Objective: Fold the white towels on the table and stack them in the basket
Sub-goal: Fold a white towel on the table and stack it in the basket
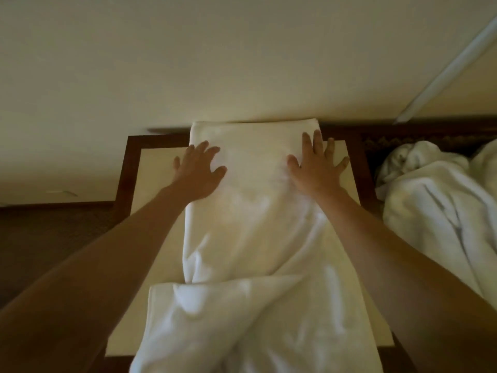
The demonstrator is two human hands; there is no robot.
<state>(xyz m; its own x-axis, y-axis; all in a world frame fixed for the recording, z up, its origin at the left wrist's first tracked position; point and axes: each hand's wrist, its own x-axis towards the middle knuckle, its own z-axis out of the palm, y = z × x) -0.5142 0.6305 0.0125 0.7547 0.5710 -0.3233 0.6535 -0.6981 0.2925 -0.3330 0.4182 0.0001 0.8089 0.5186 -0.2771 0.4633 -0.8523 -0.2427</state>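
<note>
A long white towel (250,211) lies lengthwise down a small table (150,168) with a pale top and a dark wood frame. Its far end reaches the wall; its near end is rumpled and hangs over the front edge. My left hand (200,172) lies flat with spread fingers on the towel's far left side. My right hand (316,165) lies flat on its far right side, the outer fingers reaching onto the tabletop. No basket is in view.
A heap of crumpled white towels (435,200) sits to the right of the table on dark furniture. A pale wall (215,63) stands directly behind the table. Dark carpeted floor (48,238) shows at the left.
</note>
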